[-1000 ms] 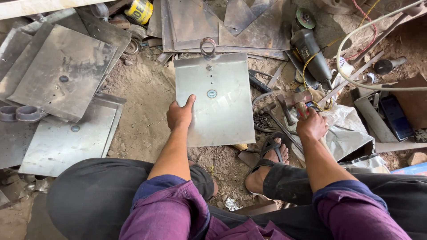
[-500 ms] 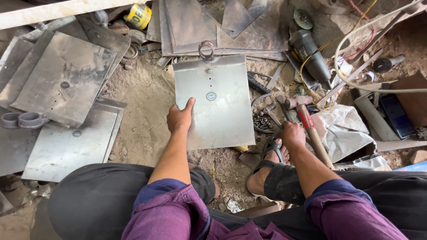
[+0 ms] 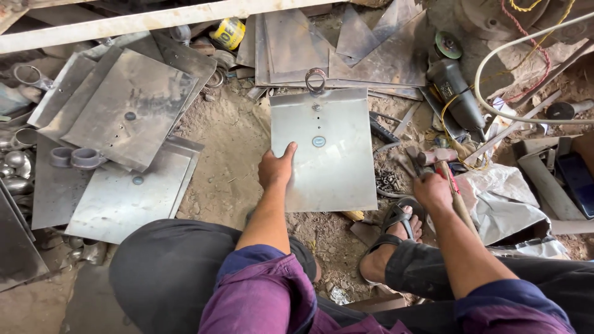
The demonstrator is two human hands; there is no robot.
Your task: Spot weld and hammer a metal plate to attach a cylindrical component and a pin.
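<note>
- I count one bare dirt floor [image 3: 232,154], sandy and strewn with scraps, taking up the whole working area; a pale beam [image 3: 154,21] runs across the top edge.
- On my left lies a stack of grey metal sheets [image 3: 124,124], at least four overlapping, some with small holes drilled through.
- A second pile of sheets [image 3: 346,49], three or more, sits at the top centre, partly tucked under one another.
- One square metal plate [image 3: 328,161] lies flat on the dirt in the middle, between my knees and the top pile. It carries one ring [image 3: 315,79] at its far edge and one round washer [image 3: 318,141] near its centre.
- One angle grinder [image 3: 455,93] lies to the right of the plate, with a white hose [image 3: 495,55] looping past it.
- My left hand [image 3: 275,168] presses on the plate's near left edge, thumb spread onto the sheet, fingers curled over the rim.
- My right hand [image 3: 433,192] is wrapped closed around the wooden handle of one hammer [image 3: 442,164], whose head sits just right of the plate.
- One sandalled foot [image 3: 396,232] rests below the plate's right corner.
- Two short pipe rings [image 3: 77,158] sit on the left sheets.
- One yellow tin [image 3: 229,32] lies near the beam.
</note>
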